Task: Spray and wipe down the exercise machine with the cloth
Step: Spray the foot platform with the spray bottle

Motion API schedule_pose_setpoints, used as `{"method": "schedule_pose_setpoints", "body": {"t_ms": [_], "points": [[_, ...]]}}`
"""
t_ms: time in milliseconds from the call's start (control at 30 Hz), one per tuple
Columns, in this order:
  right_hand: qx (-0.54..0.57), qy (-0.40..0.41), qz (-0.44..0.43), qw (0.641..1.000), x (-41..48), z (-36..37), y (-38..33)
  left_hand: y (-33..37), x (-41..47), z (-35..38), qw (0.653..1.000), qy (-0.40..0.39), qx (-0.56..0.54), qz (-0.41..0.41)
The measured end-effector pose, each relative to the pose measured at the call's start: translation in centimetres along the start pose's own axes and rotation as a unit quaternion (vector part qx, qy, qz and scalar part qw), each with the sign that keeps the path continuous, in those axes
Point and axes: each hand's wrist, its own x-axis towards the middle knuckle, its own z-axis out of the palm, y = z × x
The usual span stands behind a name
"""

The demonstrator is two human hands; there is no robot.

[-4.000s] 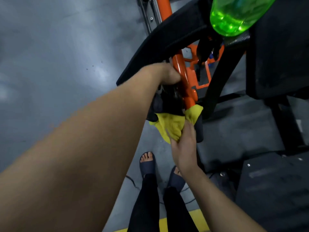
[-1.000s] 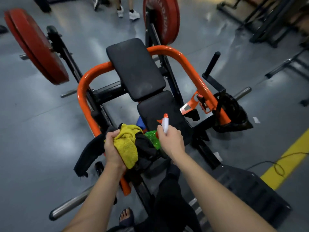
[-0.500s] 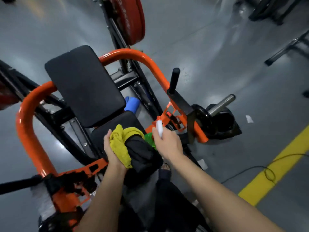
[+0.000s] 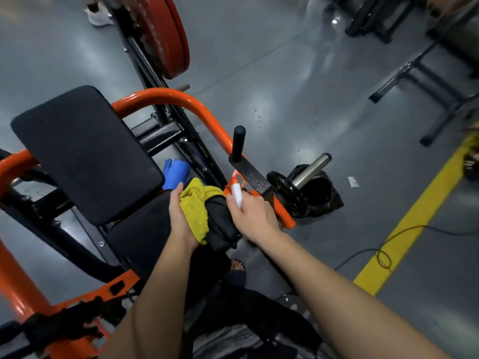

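Glossy floor point(image 4: 298, 112) under the exercise machine point(image 4: 166, 95): overspray could slick it. Your left hand point(image 4: 181, 218) clamps the cloth point(image 4: 195, 211) on its black pad point(image 4: 223, 226); your right hand point(image 4: 252, 218) grips the spray bottle point(image 4: 237, 195).

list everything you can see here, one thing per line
back pad: one, black, left of centre
seat: one, black, below the back pad
frame: one, orange, curving round the back pad
red plate: at least one, red, top
black plate: one, black, on the chrome bar, right of the frame
blue object: one, blue, on the floor beside the back pad
floor line: one, yellow, right
cable: one, black, crossing the floor line
cloth: one, yellow, gripped by left hand
spray bottle: one, white nozzle showing, gripped by right hand
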Motion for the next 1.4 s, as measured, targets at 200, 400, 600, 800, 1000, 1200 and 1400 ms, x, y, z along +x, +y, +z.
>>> {"method": "schedule_pose_setpoints", "body": {"t_ms": [200, 400, 600, 800, 1000, 1200, 1400], "points": [[-0.08, 0.0, -0.002, 0.997, -0.2, -2.6, 0.3, -1.1, 0.2, 2.1, 1.0, -0.01, -0.012, -0.001], [-0.117, 0.0, -0.015, 0.993, 0.3, -6.0, 3.0, -3.1, 0.7, 4.8, 0.996, -0.041, -0.012, -0.076], [-0.133, 0.0, -0.052, 0.99, 1.5, -10.4, 7.9, -5.8, 1.6, 10.7, 0.995, -0.042, 0.014, -0.089], [-0.084, -0.005, -0.055, 0.995, 5.4, -16.2, 15.3, -10.2, 3.9, 18.9, 0.994, -0.039, 0.072, -0.067], [0.124, 0.046, 0.01, 0.991, 9.0, -22.6, 30.9, -20.6, 7.4, 31.6, 0.99, -0.027, 0.112, -0.084], [0.382, 0.146, 0.04, 0.911, 6.3, -30.2, 50.2, -35.0, 11.5, 47.0, 0.949, -0.059, 0.274, -0.141], [0.476, 0.313, 0.172, 0.804, -2.6, -36.8, 68.0, -53.1, 8.0, 61.4, 0.842, -0.211, 0.391, -0.305]]}}
